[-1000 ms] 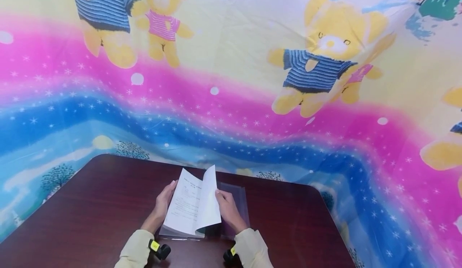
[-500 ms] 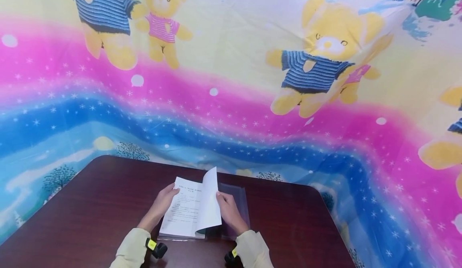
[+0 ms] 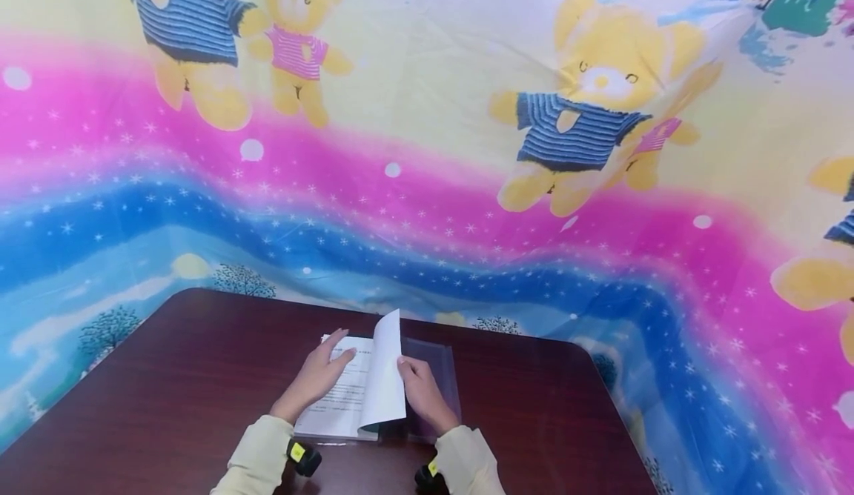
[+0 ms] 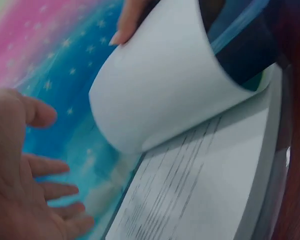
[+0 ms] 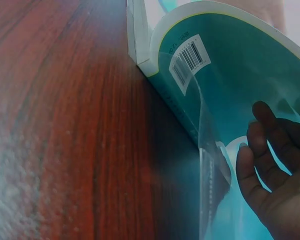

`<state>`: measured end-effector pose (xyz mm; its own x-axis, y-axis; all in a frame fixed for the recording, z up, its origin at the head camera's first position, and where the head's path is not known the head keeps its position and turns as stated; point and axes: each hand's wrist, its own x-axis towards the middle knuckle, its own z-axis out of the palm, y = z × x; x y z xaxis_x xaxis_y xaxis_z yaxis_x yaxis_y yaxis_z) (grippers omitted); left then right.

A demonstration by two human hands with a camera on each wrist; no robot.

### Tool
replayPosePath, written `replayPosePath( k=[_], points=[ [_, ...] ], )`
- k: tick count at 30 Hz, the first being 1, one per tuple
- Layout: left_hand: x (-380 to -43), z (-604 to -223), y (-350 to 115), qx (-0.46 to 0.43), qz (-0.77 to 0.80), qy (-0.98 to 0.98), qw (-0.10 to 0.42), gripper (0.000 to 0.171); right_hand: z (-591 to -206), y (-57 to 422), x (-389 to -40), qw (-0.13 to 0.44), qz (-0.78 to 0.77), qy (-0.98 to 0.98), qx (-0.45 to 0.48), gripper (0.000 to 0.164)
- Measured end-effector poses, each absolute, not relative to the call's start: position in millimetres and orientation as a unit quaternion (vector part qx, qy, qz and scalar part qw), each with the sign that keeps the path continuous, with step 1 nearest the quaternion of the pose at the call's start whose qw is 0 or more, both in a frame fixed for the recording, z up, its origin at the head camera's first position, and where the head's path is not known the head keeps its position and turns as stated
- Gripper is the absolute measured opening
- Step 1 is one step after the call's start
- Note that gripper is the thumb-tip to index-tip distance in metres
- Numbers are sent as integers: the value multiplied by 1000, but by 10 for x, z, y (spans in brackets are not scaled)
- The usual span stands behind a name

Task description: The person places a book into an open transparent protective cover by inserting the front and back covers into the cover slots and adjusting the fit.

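An open paperback book (image 3: 336, 415) lies on the table in front of me, its printed left page showing. My right hand (image 3: 425, 395) grips the raised right-hand part by its outer edge, thumb on the blank white page (image 3: 387, 376). Seen from the right wrist, the green back cover (image 5: 230, 75) curves upward, with fingers behind it and a barcode label (image 5: 192, 56) near the spine. My left hand (image 3: 316, 376) hovers over or lightly touches the left page's upper part. In the left wrist view its fingers (image 4: 52, 190) are spread, holding nothing.
A clear plastic sleeve (image 3: 437, 361) extends from under the book to the right. The dark reddish-brown table (image 3: 534, 421) has rounded far corners. A printed cloth (image 3: 427, 132) with bears and snowflakes hangs behind it.
My left hand has let go of the left page's edge and moved right, over the page. The left page now lies flatter. The right hand stays on the raised part.
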<state>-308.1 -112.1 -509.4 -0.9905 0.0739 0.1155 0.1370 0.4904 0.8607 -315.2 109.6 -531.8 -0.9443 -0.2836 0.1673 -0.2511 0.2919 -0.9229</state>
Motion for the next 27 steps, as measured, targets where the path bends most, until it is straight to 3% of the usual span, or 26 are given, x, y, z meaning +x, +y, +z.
replayPosePath(
  k=[11,18,27],
  points=[
    [-3061,-5152,-734,-166,-545,-821,41,58,-4911,1095,-2906,25,-574,796,-190,38],
    [-3089,-5127,-611,-171,-558,-810,62,55,-5245,1110,-3127,29,-584,789,-191,44],
    [-3128,-5145,-588,-172,-570,-801,65,52,-5261,1225,-3160,28,-598,769,-226,42]
  ],
)
